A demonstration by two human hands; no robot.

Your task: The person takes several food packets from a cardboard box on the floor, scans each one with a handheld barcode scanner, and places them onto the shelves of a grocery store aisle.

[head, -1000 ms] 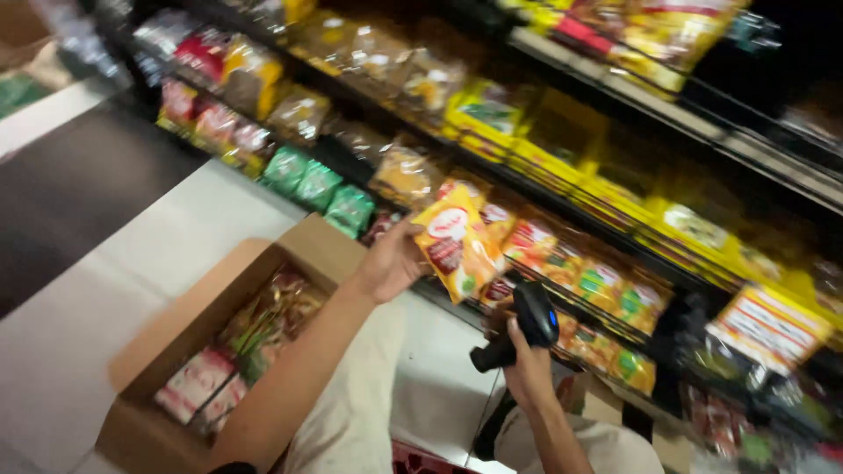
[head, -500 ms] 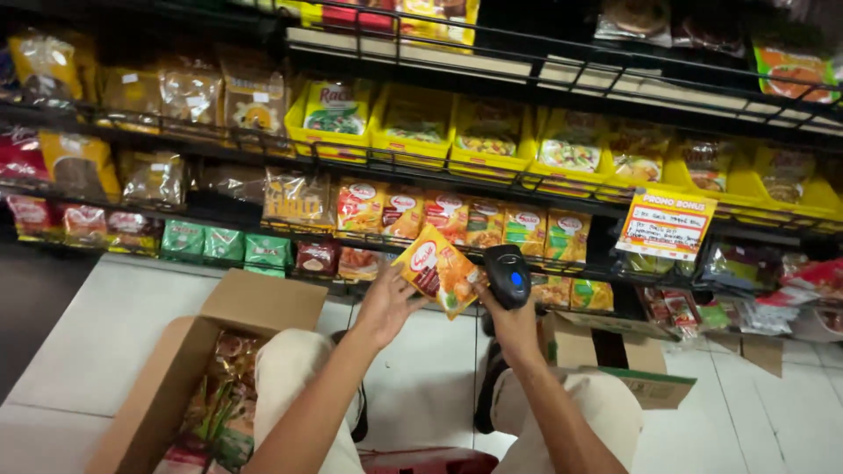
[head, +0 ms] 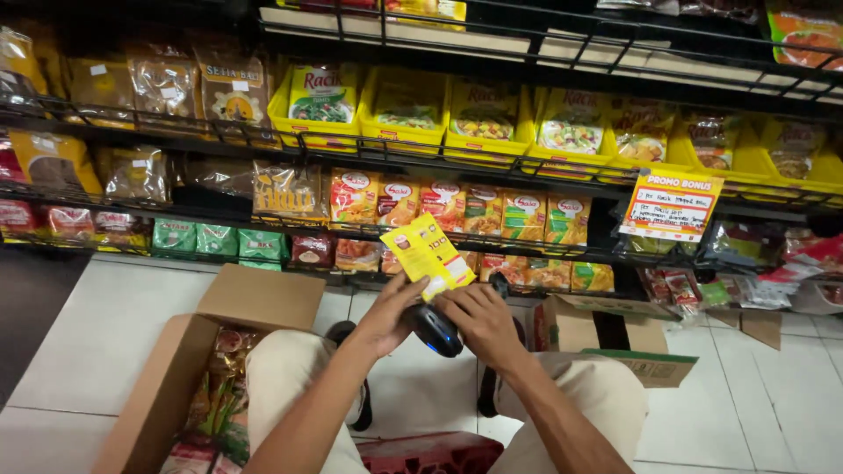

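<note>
My left hand [head: 392, 312] holds a small yellow sachet packet [head: 428, 255] upright in front of the shelves, its back facing me. My right hand [head: 481, 321] grips a black handheld scanner [head: 436, 331] just below the packet, with a blue light showing on it. The two hands nearly touch. Both forearms reach up from my lap, over light trousers.
An open cardboard box [head: 189, 351] with several packets stands on the floor at my left. A second open carton [head: 615, 338] sits at my right. Wire shelves [head: 492, 158] full of yellow and orange sachets face me, with a yellow promo sign [head: 670, 206]. A red stool edge [head: 413, 452] shows below.
The view has swung to face the shelves squarely. Both hands have dropped lower and closer to me; the packet is turned back side toward me, with the scanner now under it.
</note>
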